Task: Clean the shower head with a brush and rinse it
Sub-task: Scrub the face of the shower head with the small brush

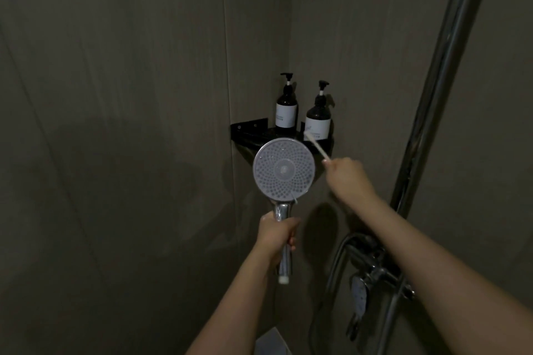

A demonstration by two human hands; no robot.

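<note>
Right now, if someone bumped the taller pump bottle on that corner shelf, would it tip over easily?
Probably fairly easily: the taller pump bottle is narrow and tall, with a long pump on top. It stands free on the black corner shelf, which seems to have only a low rim. The walls right behind it would likely stop it falling backward.

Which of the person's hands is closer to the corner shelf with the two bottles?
The right hand: it holds a brush just below the corner shelf. The left hand grips the shower head handle lower down.
</note>
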